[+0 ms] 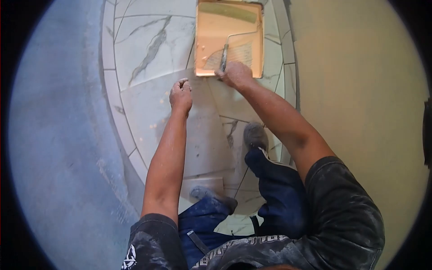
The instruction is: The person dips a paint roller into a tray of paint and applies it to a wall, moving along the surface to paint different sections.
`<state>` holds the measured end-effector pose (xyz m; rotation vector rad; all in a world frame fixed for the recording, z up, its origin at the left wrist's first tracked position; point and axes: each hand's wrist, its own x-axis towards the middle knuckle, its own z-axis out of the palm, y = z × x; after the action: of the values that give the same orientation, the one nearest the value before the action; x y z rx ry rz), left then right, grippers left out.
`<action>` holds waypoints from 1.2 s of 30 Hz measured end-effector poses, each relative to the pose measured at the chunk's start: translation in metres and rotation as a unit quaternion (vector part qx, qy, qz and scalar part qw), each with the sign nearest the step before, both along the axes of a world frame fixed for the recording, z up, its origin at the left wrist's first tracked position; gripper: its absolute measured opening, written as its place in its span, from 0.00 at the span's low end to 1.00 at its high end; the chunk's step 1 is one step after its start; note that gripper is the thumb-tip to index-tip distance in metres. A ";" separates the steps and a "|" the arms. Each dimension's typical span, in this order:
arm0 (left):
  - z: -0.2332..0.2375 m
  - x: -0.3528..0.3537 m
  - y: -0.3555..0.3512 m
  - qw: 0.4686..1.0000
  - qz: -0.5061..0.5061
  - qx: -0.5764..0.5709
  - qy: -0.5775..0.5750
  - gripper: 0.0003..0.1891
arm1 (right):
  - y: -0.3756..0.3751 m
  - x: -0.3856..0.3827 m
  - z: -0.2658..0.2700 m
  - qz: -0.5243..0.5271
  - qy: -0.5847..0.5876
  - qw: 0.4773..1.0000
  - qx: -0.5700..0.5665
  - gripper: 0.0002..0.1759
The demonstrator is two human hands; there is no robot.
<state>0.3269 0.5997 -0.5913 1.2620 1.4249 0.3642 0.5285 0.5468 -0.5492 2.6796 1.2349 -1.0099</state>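
My right hand (pixel 236 75) is closed around the handle of a paint roller (pixel 224 55), over the near edge of the tray. The roller's wire frame bends right and up to an olive-yellow sleeve (pixel 227 12) at the far end of the tray. Peach-orange paint lies in the rectangular paint tray (pixel 196 54), with a ribbed patch showing through near the handle. My left hand (pixel 181 95), dusty with whitish marks, hangs left of and below the tray. Its fingers are curled in, and nothing shows in them.
Marble-patterned tiles (pixel 148 40) cover the floor, partly under a pale sheet (pixel 193 135) with light spots. A bluish wall (pixel 58 112) rises at left, a yellowish wall (pixel 355 90) at right. My dusty shoes (pixel 255 136) stand on the floor below my hands.
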 end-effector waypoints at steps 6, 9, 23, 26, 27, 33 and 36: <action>-0.038 0.035 0.017 0.986 -0.044 0.083 0.138 0.14 | -0.001 0.007 0.008 -0.100 0.135 0.986 0.019 0.21; -0.024 0.042 0.011 0.993 -0.006 0.017 0.119 0.09 | -0.013 0.015 0.016 -0.177 0.185 0.966 0.017 0.20; -0.042 0.060 -0.024 0.985 -0.082 -0.153 0.021 0.07 | -0.048 0.039 0.029 -0.321 0.251 0.903 0.137 0.18; -0.041 0.062 -0.026 0.985 -0.106 -0.110 0.074 0.08 | -0.061 0.043 0.023 -0.286 0.246 0.914 0.149 0.18; -0.045 0.050 -0.025 0.987 -0.097 -0.109 0.073 0.08 | -0.064 0.030 0.020 -0.284 0.251 0.913 0.151 0.18; -0.041 0.057 -0.028 0.988 -0.083 -0.105 0.072 0.07 | -0.070 0.031 0.037 -0.287 0.240 0.917 0.140 0.19; -0.048 0.048 -0.030 0.989 -0.083 -0.094 0.076 0.07 | -0.076 0.020 0.032 -0.294 0.236 0.914 0.147 0.19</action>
<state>0.3749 0.5700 -0.6389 1.2639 1.4338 0.0197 0.5489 0.4706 -0.5176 3.2658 0.6312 -1.7547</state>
